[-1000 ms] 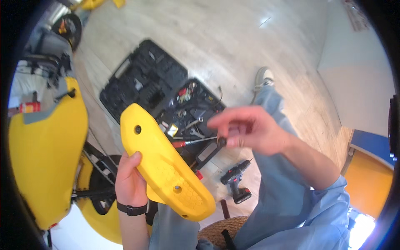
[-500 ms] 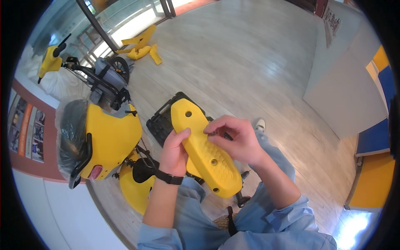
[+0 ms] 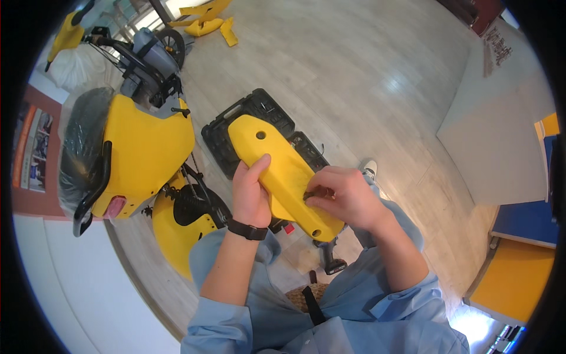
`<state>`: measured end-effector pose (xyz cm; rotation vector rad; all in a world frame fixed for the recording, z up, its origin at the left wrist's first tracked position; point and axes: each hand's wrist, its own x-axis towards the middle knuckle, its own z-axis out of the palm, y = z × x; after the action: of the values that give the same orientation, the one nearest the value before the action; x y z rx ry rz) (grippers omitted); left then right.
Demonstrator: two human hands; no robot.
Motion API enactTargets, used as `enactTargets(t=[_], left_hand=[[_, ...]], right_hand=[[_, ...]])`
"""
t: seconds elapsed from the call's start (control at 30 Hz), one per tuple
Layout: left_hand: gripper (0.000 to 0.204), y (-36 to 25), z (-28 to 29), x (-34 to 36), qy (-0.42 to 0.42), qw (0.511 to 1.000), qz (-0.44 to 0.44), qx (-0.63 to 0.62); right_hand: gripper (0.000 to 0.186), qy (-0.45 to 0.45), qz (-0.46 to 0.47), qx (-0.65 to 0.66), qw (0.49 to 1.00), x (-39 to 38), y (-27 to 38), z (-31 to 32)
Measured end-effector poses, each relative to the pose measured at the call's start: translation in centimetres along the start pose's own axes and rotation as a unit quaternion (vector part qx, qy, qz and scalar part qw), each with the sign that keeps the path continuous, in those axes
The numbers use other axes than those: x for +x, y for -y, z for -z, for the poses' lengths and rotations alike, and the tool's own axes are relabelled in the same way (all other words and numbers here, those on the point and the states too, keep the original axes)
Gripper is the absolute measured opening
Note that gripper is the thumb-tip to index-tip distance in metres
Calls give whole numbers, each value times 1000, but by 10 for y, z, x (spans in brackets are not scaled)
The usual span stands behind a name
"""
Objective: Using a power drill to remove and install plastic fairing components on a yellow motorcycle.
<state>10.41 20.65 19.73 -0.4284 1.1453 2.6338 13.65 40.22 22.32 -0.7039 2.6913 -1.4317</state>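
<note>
A long yellow plastic cover [image 3: 278, 158] with a textured face and round holes is tilted across the space above my lap. My left hand [image 3: 250, 197] grips its left edge, the thumb lying on top and the other fingers underneath. Over the cover's lower part, my right hand [image 3: 349, 197] pinches a small dark piece [image 3: 308, 195] between thumb and fingertips, at or close to one of the holes. The fingers partly hide that piece, so its kind cannot be told. One hole near the cover's top and another near its bottom end are visible.
Beyond the cover lies an opened black tool case [image 3: 268, 109] on the floor. A cordless drill [image 3: 331, 256] rests below the cover. To the left stands a partly dismantled yellow scooter [image 3: 150, 156]; several loose yellow panels [image 3: 205, 26] lie farther off. At right is a grey counter [image 3: 477, 135].
My right hand has moved down along the cover, from its middle toward the lower hole, with fingers pinched. The view has tilted downward, showing more of the tool case and drill.
</note>
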Motion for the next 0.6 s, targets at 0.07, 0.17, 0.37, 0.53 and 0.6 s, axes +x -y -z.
enactTargets(t=[0.07,0.17,0.37,0.53,0.6], left_hand=[[34,1,0,-1,5,1000,4,-9],[34,-2,-2,-1,16,1000,3,-17],[33,-5,-3,-5,11,1000,-3,-25],[34,-7,1,-5,-6,999,8,-34],[34,-7,-1,-6,1,999,4,-44]], right_hand=[[17,23,-49,45,998,1,3,5],[17,28,-87,56,994,3,6,9],[17,32,-70,59,995,3,8,6],[13,19,39,4,999,0,6,7],[12,22,38,-3,999,-1,7,8]])
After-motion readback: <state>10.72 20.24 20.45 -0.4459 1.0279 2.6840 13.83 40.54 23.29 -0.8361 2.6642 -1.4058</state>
